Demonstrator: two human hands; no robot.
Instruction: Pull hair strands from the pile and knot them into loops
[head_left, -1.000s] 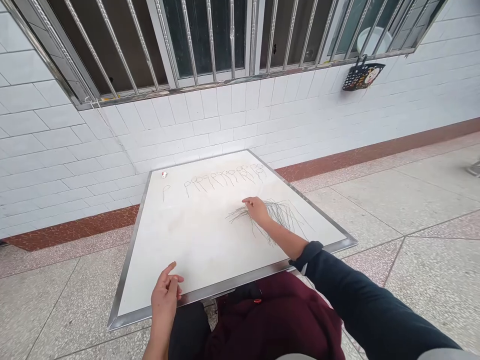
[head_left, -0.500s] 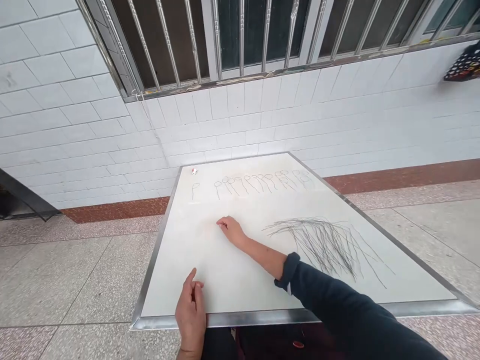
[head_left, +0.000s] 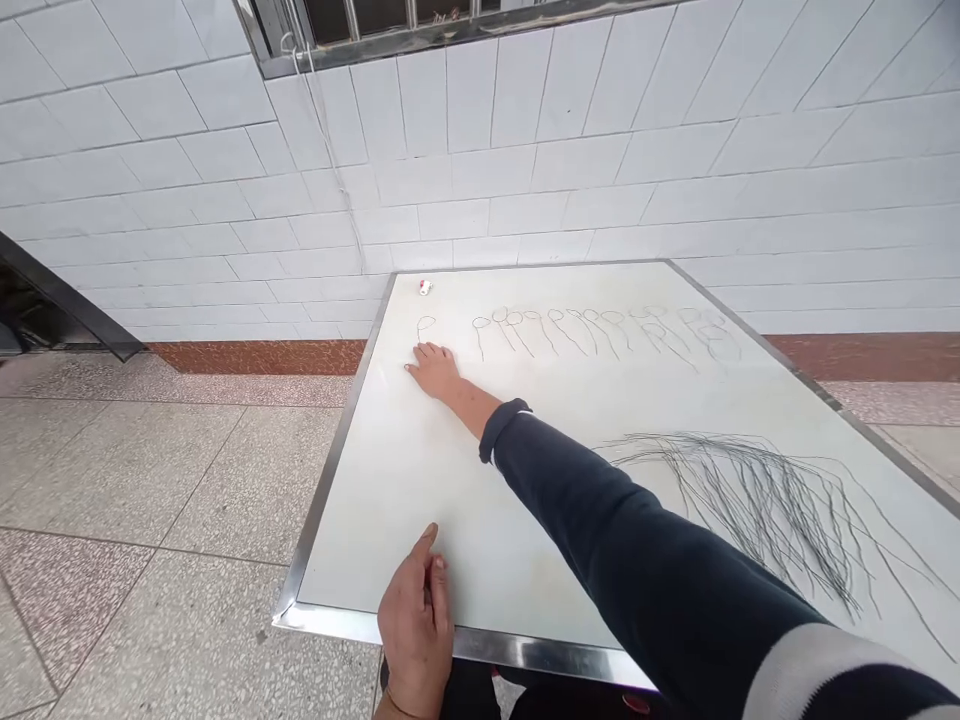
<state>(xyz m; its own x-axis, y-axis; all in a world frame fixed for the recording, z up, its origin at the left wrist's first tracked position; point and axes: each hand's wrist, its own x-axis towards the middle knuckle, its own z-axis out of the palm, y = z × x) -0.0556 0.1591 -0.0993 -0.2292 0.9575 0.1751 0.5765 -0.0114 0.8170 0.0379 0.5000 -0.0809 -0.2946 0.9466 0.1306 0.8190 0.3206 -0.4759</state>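
Wire loop (head_left: 426, 320) is meeting my open right hand (head_left: 435, 370) left of centre; below, my half-open left hand (head_left: 417, 612) is overlapping the surface (head_left: 352, 520) edge.

Wall (head_left: 487, 175): we see pale glazed tiles with thin grey joints, laid in rows behind the table.
Wall base (head_left: 262, 357): we find a reddish-brown, marbled band, which meets the floor.
Window (head_left: 397, 18): at the top we see only its lower part, dark behind metal bars (head_left: 412, 12).
Cord (head_left: 330, 150): it is whitish and hangs from the window corner against the tiles.
Left side: we notice a slanted dark frame (head_left: 67, 295) near the wall base.
Floor (head_left: 217, 510): speckled stone, greyish, with pinkish sections.
Table (head_left: 360, 530): whitish top, metal rim (head_left: 341, 621).
Light: we see it soft, with shine on the rim.
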